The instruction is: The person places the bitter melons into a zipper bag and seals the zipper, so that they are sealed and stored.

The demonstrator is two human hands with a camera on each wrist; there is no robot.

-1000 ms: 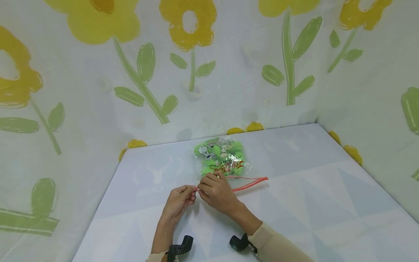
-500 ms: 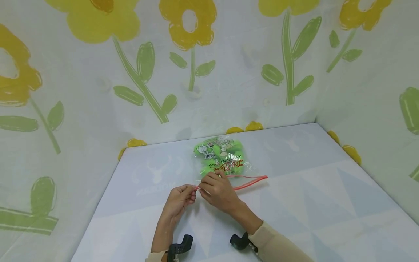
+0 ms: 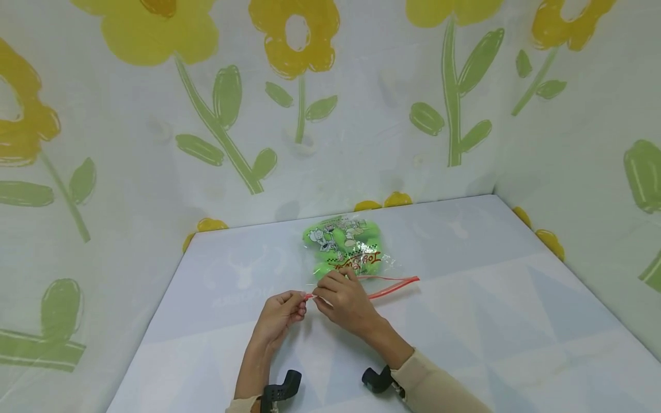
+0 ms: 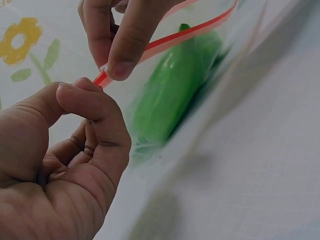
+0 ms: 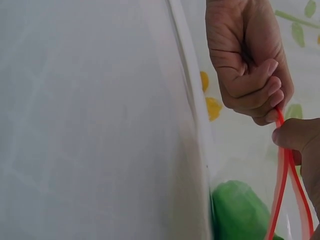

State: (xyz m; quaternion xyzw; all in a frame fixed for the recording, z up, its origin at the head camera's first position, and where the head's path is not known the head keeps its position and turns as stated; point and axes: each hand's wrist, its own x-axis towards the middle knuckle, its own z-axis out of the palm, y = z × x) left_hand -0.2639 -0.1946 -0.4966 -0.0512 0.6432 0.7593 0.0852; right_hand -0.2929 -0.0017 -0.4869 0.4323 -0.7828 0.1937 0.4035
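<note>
A clear zip bag (image 3: 389,265) with cartoon print and red lettering lies on the table, something bright green (image 4: 170,85) inside it. Its mouth, edged by a red zip strip (image 3: 395,287), faces the person and gapes toward the right end. My left hand (image 3: 279,318) pinches the strip's left end between thumb and forefinger, other fingers curled. Right beside it, my right hand (image 3: 346,301) pinches the strip with thumb and forefinger. A small whitish piece, perhaps the zip slider (image 4: 104,67), peeks out at the right fingertips. In the right wrist view the strip (image 5: 282,185) splits into two bands below the thumb.
The pale table (image 3: 439,344) carries a triangle pattern and ends at a back edge behind the bag. White cloth (image 3: 361,143) with yellow flowers hangs behind and at both sides. Black wrist cameras (image 3: 281,391) sit at both cuffs.
Both hands keep their hold on the red strip. Slightly more red strip shows between the fingertips, and the head view has shifted a little.
</note>
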